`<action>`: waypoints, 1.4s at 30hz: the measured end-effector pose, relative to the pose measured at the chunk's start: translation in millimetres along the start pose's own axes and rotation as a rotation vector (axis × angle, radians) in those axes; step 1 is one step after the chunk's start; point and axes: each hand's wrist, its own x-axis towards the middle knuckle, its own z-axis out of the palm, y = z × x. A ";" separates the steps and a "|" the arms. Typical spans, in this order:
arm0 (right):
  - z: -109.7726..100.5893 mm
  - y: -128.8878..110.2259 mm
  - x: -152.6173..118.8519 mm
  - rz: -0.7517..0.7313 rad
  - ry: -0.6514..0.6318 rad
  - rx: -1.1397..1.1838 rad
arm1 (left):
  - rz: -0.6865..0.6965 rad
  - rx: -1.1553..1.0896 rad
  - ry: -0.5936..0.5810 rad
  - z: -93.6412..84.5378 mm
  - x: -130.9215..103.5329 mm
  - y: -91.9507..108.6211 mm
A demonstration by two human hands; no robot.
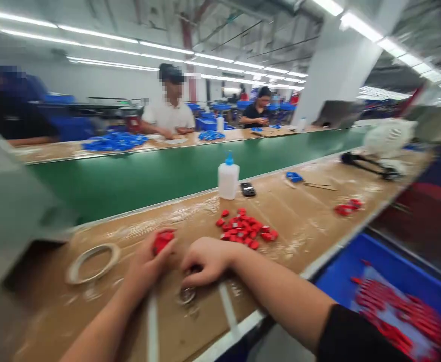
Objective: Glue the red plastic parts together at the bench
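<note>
My left hand is wrapped round a small red part, lifted a little over the brown work surface. Close beside it, my right hand reaches down with curled fingers to a small shiny ring-like item on the bench. Blur hides whether the fingertips grip that item or something else. Beyond my right wrist lies a loose pile of small red parts. To the left of my left hand, a roll of pale tape lies flat.
A white bottle with a blue cap stands beside a black object. The green conveyor belt runs behind. A blue bin with red parts sits low on the right. A white fan stands farther right. Co-workers sit across the belt.
</note>
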 end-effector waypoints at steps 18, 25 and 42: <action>14.2 6.4 3.8 -0.122 0.172 0.159 | -0.027 -0.121 -0.180 4.7 0.2 -32.0; 11.8 3.2 1.7 -0.043 0.096 0.204 | -0.040 -0.225 -0.280 4.6 -1.6 -33.8; 7.9 18.4 8.3 0.194 0.850 0.539 | -0.161 -0.282 -0.259 10.2 0.9 -35.6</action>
